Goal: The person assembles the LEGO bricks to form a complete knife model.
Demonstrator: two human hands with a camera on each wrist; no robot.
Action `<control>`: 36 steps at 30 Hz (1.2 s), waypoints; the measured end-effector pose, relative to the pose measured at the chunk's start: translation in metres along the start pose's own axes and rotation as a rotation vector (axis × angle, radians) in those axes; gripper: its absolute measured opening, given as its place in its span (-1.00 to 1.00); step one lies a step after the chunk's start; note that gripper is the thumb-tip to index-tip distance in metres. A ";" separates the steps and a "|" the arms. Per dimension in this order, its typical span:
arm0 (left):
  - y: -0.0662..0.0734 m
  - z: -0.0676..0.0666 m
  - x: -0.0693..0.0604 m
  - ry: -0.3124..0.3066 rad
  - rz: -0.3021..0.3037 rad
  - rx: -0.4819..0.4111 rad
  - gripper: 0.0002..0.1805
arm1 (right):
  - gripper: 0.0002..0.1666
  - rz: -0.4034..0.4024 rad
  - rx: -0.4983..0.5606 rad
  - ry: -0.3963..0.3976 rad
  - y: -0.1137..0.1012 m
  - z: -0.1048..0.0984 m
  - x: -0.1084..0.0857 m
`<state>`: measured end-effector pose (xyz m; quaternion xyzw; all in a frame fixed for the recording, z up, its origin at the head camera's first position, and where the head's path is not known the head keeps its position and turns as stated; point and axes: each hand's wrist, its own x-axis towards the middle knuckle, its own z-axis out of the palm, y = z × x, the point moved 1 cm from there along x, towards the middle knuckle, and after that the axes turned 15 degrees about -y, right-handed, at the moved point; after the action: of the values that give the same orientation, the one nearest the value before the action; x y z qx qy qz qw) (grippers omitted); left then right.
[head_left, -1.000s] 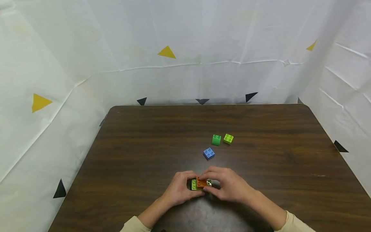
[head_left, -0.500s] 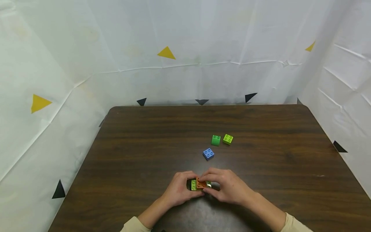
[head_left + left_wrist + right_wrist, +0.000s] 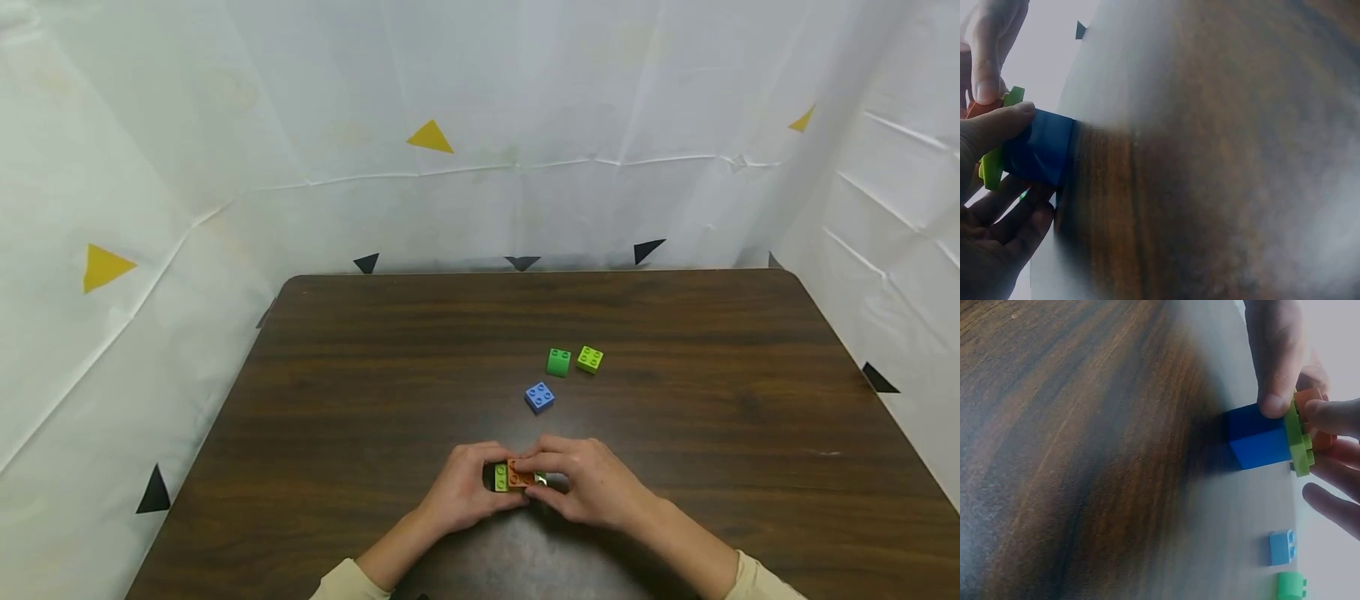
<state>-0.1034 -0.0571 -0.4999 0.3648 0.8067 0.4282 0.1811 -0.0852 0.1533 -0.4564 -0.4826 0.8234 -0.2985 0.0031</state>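
Close to the table's near side, both hands are on a small stack of toy building bricks. The lowest part is a dark blue block (image 3: 1041, 147), standing on the table. On it lies a lime-green plate (image 3: 1299, 449) with studs, and an orange brick (image 3: 519, 473) sits on top of that. My left hand (image 3: 468, 487) grips the blue block and plate, thumb on the near side and fingers behind. My right hand (image 3: 592, 482) pinches the orange brick between thumb and fingers. Something small and shiny shows at the plate's right end, partly hidden by the right hand.
Beyond the hands lie a loose blue brick (image 3: 539, 398), a green brick (image 3: 558, 363) with a curved side, and a lime-green brick (image 3: 590, 359). The dark wood-grain table (image 3: 360, 358) meets white sheeting (image 3: 480, 217) at its back and sides.
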 end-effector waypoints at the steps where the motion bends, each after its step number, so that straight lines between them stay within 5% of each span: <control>1: 0.000 -0.001 0.000 -0.002 -0.001 0.000 -0.61 | -0.64 0.000 -0.003 -0.001 0.000 0.000 0.000; 36: 0.004 -0.003 0.000 -0.009 0.013 0.062 -0.59 | -0.67 0.086 -0.091 -0.040 -0.006 -0.002 0.003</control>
<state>-0.1035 -0.0569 -0.4946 0.3776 0.8162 0.4026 0.1706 -0.0825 0.1499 -0.4506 -0.4523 0.8559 -0.2506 0.0102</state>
